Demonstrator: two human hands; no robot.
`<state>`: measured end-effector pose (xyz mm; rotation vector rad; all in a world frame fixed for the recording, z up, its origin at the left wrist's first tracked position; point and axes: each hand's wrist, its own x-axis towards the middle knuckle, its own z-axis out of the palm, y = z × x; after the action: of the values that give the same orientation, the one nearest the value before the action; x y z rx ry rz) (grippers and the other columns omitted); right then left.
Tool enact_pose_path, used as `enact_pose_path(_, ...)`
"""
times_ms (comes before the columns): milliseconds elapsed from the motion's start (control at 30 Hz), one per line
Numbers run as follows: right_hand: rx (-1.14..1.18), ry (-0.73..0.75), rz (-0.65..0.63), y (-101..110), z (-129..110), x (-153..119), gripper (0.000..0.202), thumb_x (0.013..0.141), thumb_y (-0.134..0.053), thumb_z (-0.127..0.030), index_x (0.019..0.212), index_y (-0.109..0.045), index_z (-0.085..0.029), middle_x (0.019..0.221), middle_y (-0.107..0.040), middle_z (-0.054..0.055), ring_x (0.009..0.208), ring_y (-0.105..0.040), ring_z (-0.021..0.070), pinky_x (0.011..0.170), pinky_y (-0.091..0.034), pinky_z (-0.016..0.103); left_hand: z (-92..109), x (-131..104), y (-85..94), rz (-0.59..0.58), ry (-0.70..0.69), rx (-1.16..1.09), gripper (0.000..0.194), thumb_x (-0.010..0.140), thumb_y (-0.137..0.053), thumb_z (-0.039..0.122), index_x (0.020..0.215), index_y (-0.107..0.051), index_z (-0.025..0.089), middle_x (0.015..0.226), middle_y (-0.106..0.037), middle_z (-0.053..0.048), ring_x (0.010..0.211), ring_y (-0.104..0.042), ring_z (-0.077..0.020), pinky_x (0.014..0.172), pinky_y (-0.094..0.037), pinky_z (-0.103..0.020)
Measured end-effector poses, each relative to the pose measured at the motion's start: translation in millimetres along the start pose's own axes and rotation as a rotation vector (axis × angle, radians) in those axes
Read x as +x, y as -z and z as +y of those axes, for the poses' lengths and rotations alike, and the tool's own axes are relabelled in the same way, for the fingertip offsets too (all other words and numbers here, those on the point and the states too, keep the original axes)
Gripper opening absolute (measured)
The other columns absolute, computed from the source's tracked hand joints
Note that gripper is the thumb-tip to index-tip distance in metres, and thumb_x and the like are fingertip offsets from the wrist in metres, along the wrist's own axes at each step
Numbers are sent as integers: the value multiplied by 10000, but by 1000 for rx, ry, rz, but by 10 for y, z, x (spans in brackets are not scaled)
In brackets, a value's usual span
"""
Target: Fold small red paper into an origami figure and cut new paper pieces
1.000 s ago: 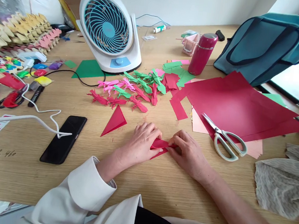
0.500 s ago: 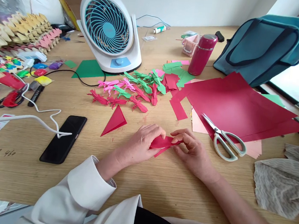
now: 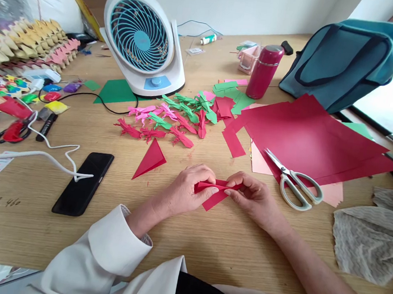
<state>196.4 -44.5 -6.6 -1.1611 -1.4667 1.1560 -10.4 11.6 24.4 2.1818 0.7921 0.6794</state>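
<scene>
A piece of red paper, partly folded, is held just above the table between my two hands. My left hand pinches its left side, thumb in front and fingers behind. On the right side, my right hand grips it the same way, the two thumbs a short gap apart. One flap of the paper slants down toward me below the thumbs. A folded red paper triangle lies to the left. Beyond my hands are several small folded paper figures in red, green and pink.
White-handled scissors rest by large red sheets on the right. A black phone with a white cable lies left. Behind stand a fan, a red flask and a teal bag. Grey cloth lies far right.
My right fingers have curled in, and both thumbs now press the paper's front. The paper has turned so that more of its lower flap shows.
</scene>
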Motion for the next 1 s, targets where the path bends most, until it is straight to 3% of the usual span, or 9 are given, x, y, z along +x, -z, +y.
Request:
enact_pose_path(300,11,-4,33,20,-31,12,161,902,-645,-365,842,-638,-215,840,-642,18,784,-585,164,737,-486,305,36,0,2,33,57,-68,135,903,-546,169,771,-573,180,923,-666,-52,887,-629,-157,822,-482,-284)
enact_pose_path(667,58,-41,77,11,-44,9,185,878,-680,-383,832,-625,-212,809,-624,16,752,-554,155,698,-466,287,-22,-13,-11,96,77,4,153,927,-534,194,781,-581,183,860,-671,-31,840,-619,-153,806,-470,-286)
enact_pose_path(1000,218,-101,141,8,-17,23,217,823,-748,-387,842,-625,-209,742,-604,-4,667,-536,129,624,-442,263,-54,-14,-45,208,7,37,149,876,-586,137,737,-563,187,843,-670,-23,798,-628,-140,772,-472,-279)
